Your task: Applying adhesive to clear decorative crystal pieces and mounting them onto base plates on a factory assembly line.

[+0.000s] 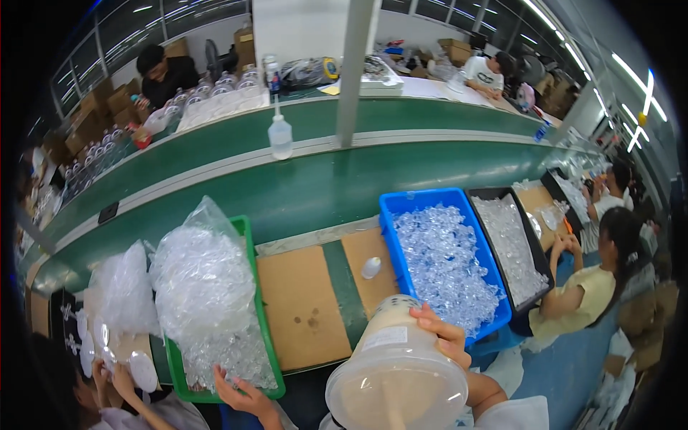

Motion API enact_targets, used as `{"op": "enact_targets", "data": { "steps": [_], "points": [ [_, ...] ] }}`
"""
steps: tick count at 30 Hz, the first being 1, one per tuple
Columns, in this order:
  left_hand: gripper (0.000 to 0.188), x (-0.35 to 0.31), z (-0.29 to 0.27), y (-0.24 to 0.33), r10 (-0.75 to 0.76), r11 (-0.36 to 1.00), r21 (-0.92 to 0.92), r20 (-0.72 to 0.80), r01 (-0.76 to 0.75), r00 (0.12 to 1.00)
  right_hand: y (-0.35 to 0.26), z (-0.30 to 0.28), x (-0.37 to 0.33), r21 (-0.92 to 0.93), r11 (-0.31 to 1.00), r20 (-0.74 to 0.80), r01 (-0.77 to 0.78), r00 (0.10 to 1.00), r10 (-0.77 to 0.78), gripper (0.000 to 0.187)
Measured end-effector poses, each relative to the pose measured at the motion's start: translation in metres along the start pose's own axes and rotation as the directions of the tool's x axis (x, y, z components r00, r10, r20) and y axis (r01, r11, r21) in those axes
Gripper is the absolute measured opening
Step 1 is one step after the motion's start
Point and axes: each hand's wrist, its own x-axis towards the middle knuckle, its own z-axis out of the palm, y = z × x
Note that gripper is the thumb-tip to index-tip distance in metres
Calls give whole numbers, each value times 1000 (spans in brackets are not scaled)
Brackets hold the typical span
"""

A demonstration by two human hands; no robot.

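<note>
In my right hand is a large plastic drink cup of pale, milky tea, raised close in front of me. The fingers wrap round its side. Its lid is towards me, with a straw running down from it, and dark pearls show at the cup's far end. My left hand holds nothing, its fingers spread at the near edge of a green bin. That bin contains small transparent plastic parts and a big, full plastic bag.
Cardboard sheets cover the bench between the green bin and a blue bin of transparent parts. A small white bottle stands there. Beyond the blue bin is a black tray. Co-workers sit at both sides; a squeeze bottle stands on the ledge.
</note>
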Motion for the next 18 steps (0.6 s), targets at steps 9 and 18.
{"op": "enact_targets", "data": {
  "steps": [9, 18],
  "points": [
    [36, 1, 2, -4, 22, 999, -29, -24, -22, 999, 0, -15, -13, -26, 1000, -82, -12, 997, 10, 51],
    [34, 1, 3, -8, 37, 999, -22, -49, -38, 998, -4, -30, -22, -66, 998, -139, -8, 990, -2, 52]
  ]
}}
